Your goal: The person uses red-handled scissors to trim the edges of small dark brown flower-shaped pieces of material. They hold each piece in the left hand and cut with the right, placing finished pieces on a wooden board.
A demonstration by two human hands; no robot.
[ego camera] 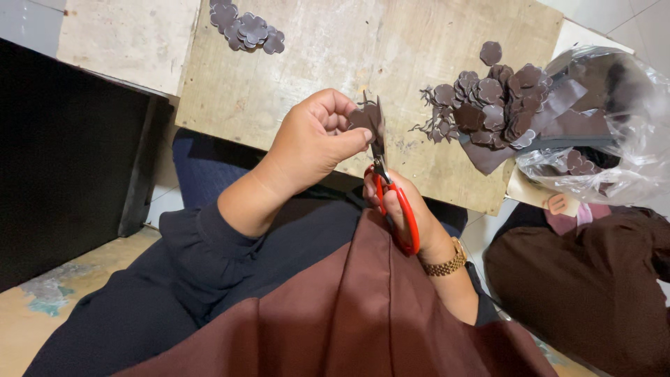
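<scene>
My left hand (315, 143) pinches a small dark brown flower-shaped piece (363, 119) between thumb and fingers, above the near edge of a wooden board (335, 56). My right hand (408, 213) grips red-handled scissors (391, 192), whose metal blades point up and meet the brown piece. A gold watch band sits on my right wrist. A heap of cut brown flower shapes (492, 105) lies on the board to the right. A smaller pile of the same shapes (248, 29) rests at the board's far edge.
A clear plastic bag (614, 132) holding more brown pieces sits at the right, over dark strips of material. Brown cloth (349, 314) covers my lap. A dark panel (63, 153) stands at the left. Another person's brown garment (586, 279) is at the lower right.
</scene>
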